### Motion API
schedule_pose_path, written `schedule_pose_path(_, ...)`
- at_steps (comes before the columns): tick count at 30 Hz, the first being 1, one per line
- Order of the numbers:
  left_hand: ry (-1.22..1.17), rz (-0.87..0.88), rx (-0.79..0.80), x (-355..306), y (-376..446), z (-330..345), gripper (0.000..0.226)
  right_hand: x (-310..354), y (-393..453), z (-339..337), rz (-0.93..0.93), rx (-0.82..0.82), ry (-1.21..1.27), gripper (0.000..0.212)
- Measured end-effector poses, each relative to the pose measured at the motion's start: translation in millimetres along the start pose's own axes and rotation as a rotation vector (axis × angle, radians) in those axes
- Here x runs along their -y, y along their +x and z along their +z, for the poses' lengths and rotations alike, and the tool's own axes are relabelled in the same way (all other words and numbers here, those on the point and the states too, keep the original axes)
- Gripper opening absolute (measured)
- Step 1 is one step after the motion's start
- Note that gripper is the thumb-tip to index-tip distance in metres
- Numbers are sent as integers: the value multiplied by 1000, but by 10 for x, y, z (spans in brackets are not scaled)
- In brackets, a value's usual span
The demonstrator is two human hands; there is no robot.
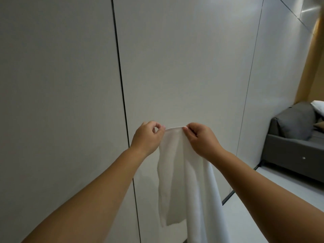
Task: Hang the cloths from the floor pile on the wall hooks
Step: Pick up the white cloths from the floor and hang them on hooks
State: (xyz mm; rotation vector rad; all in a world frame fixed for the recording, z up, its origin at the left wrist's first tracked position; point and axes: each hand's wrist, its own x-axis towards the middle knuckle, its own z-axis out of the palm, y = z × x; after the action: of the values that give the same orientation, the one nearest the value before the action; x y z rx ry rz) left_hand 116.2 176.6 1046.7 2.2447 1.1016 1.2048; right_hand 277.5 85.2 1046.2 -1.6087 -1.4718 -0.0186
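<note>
The cloth's (177, 163) top hem is pinched by the left hand (147, 137) and right hand (201, 139), stretched taut between them against the wall (192, 67), probably to be caught on a hook; none is seen.

Lighting dim and even; faint glare on the wall (310, 9) at upper right; soft overall focus; panel seams bow toward the edges.
</note>
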Motion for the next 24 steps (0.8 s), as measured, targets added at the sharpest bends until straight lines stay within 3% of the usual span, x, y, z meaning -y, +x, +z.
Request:
schedule_pose_path(4,-66,190,145,-36,-59,-9,20,79,19,-46,-35,17,-20,36)
schedule_pose_path(12,-354,127,349,-80,-35,101,22,109,55,-101,-61,29,-24,35)
schedule_pose_path(17,-189,186,111,-243,52,91,23,19,76,-93,46,79,90,38)
schedule_pose_path(20,-44,292,72,-380,218,-21,20,-88,27,-42,182,208,234,42)
schedule_pose_path(24,112,400,-31,-471,441,-279,22,-261,-83,58,279,274,316,30)
